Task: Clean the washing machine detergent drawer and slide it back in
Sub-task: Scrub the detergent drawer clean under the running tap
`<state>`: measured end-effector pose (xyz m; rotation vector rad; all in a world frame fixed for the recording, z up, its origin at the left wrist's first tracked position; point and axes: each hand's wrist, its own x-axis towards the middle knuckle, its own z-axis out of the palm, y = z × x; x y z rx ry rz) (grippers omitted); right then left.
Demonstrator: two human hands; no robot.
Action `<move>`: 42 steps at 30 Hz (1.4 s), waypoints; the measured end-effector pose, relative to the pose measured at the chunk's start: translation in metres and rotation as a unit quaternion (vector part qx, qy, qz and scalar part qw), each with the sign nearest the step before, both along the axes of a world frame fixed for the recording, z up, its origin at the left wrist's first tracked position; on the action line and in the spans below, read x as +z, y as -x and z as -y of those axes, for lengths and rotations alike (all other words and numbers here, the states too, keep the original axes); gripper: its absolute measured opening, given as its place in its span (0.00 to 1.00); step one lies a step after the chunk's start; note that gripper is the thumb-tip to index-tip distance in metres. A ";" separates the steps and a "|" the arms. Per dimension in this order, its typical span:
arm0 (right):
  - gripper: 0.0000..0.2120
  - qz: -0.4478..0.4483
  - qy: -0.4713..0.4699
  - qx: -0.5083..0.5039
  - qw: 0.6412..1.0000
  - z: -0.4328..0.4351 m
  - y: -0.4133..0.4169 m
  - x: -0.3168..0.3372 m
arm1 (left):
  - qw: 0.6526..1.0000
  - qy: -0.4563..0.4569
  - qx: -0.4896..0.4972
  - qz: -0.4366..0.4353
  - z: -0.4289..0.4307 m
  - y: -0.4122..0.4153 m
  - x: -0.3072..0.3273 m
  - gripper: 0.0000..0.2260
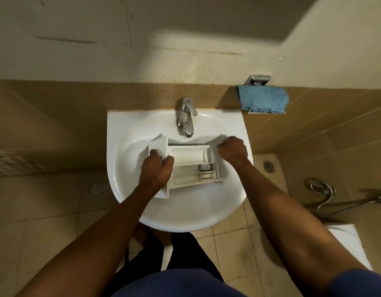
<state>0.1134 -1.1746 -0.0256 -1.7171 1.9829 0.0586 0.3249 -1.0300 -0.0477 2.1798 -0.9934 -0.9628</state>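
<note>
The white detergent drawer lies across the bowl of the white sink, its open compartments facing up and its front panel at the left. My left hand grips the drawer at its front panel end. My right hand is curled into a fist at the drawer's right end, just above its rim; whether it holds the drawer or something small is hidden. The chrome tap stands just behind the drawer, and I see no water running. Dark specks lie on the sink by the drawer's lower right corner.
A blue cloth hangs from a chrome holder on the wall at the right. Floor drains sit on the tiled floor either side of the sink. A spray hose hangs at the far right.
</note>
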 end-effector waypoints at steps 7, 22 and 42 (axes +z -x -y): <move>0.20 0.473 -0.163 -0.157 0.852 0.011 -0.077 0.022 | 0.998 0.044 0.047 0.011 0.004 0.005 -0.006 0.19; 0.24 0.555 -0.341 -0.183 0.736 0.008 -0.091 0.019 | 0.995 0.066 0.066 0.030 0.000 0.008 -0.002 0.25; 0.24 0.076 0.169 0.434 0.882 -0.102 -0.046 -0.040 | 0.994 0.066 0.070 0.052 0.004 0.009 -0.009 0.25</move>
